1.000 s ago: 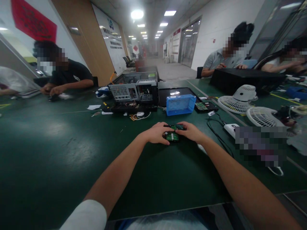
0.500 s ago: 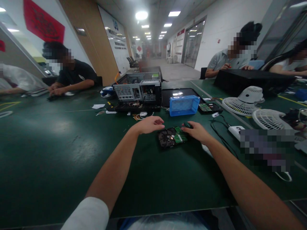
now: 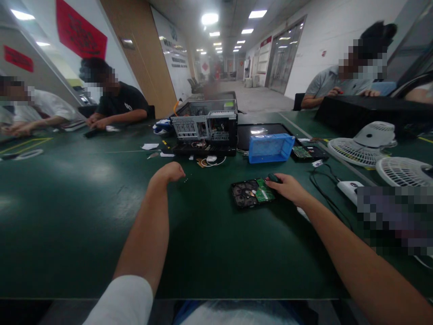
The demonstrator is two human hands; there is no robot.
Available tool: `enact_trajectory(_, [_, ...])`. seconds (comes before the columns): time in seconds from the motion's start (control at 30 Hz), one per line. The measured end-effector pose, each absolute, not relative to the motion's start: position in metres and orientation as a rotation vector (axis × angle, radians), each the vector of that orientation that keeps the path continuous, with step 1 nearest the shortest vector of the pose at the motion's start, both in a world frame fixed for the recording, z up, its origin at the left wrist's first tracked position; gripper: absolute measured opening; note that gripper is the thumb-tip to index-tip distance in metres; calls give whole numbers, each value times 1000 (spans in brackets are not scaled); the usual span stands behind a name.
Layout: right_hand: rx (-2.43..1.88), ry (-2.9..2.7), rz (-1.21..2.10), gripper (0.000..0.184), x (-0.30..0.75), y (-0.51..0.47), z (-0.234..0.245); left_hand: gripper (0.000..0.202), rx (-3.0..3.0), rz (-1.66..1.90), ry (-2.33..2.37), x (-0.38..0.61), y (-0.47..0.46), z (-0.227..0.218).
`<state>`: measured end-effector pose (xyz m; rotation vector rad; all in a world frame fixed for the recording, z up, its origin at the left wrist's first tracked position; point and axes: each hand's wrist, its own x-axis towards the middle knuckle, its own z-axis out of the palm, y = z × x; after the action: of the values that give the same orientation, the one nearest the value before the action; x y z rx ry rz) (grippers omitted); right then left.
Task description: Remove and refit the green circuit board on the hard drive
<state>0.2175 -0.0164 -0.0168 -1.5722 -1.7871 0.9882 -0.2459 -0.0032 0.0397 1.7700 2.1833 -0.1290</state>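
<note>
A hard drive lies on the green table with its green circuit board facing up. My right hand is at the drive's right edge, closed around the dark green handle of what looks like a screwdriver; its shaft is hidden. Off to the left, my left hand hovers low over the table with fingers curled together. Whatever those fingers may hold is too small or hidden. Just right of them lie several tiny light-coloured screws.
An open computer case stands at the back, beside a blue plastic bin and another circuit-board device. White fans and a power strip are on the right. Several people sit around the table.
My left hand has moved left, away from the hard drive to beside the tiny screws, and its fingers have curled closed. My right hand stays at the drive with the screwdriver.
</note>
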Motion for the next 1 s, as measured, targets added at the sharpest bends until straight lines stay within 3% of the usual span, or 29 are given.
enact_trajectory(1.0, [-1562,-1821,985,39,217,-18,-16,16,1886,-95,2218,-244,8,4])
